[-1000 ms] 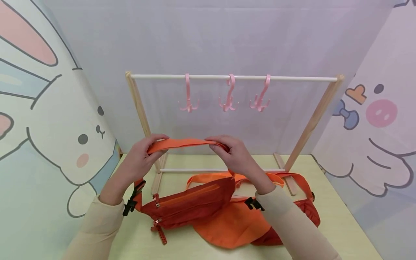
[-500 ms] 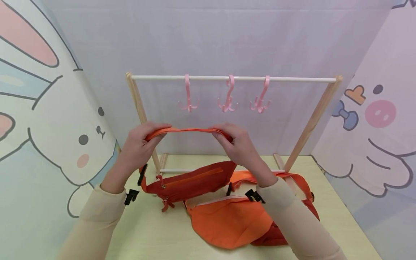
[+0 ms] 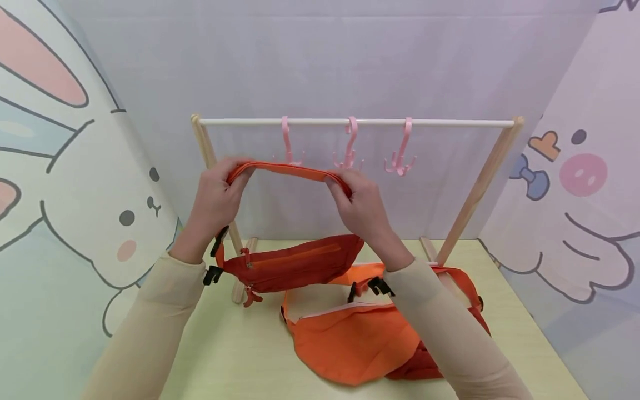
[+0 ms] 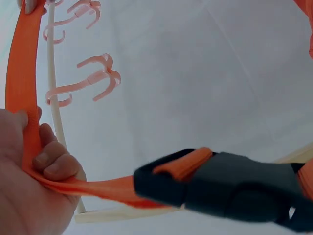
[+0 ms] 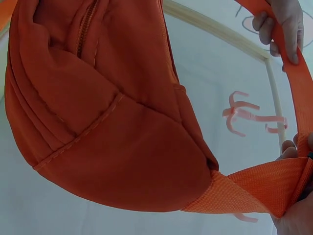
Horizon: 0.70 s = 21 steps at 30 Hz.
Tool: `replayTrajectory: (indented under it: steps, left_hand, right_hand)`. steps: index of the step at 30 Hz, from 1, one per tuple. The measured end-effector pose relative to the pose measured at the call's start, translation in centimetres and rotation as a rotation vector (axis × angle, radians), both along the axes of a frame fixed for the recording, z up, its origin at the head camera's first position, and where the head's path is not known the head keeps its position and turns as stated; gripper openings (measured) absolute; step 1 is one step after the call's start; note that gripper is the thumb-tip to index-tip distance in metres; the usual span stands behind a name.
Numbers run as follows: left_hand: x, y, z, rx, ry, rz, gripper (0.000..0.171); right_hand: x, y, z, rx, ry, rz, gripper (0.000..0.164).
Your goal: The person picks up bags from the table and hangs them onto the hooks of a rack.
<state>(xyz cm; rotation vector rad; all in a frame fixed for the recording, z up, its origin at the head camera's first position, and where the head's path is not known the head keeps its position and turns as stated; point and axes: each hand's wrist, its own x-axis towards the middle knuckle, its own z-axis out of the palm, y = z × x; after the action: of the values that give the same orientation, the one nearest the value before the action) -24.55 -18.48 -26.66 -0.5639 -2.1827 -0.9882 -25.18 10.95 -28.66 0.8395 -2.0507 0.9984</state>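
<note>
Both hands hold up a dark red waist bag [image 3: 295,264] by its orange strap [image 3: 290,169]. My left hand [image 3: 215,197] grips one end of the raised stretch, thumb underneath. At the other end my right hand [image 3: 362,205] pinches the strap. The bag body hangs below the hands, zipper side toward me, above the table. A black buckle [image 4: 234,186] joins the strap close to the left hand in the left wrist view. In the right wrist view the bag's rounded end [image 5: 132,156] runs into a twisted strap. The raised strap overlaps the lower ends of two pink hooks in the head view.
Behind stands a wooden rack with a white rail [image 3: 460,123]. From it hang a left hook [image 3: 286,139], a middle hook [image 3: 352,136] and a right hook [image 3: 404,147], all pink. An orange bag [image 3: 355,339] and a red bag [image 3: 420,364] lie on the table [image 3: 235,355].
Both hands have risen and moved toward the rail with the strap. The waist bag has lifted from low over the orange bag, leaving more of that bag showing.
</note>
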Motion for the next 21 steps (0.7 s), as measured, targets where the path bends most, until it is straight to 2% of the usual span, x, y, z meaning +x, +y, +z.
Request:
replayTrajectory:
  steps: [11, 21]
  left_hand:
    - [-2.5, 0.7, 1.0, 0.071, -0.055, 0.051, 0.029]
    - [-4.7, 1.4, 1.5, 0.124, -0.1, 0.084, 0.033]
  right_hand:
    - [-0.7, -1.1, 1.1, 0.032, 0.03, -0.094, 0.02]
    - [-1.3, -1.7, 1.3, 0.049, 0.047, -0.152, 0.023]
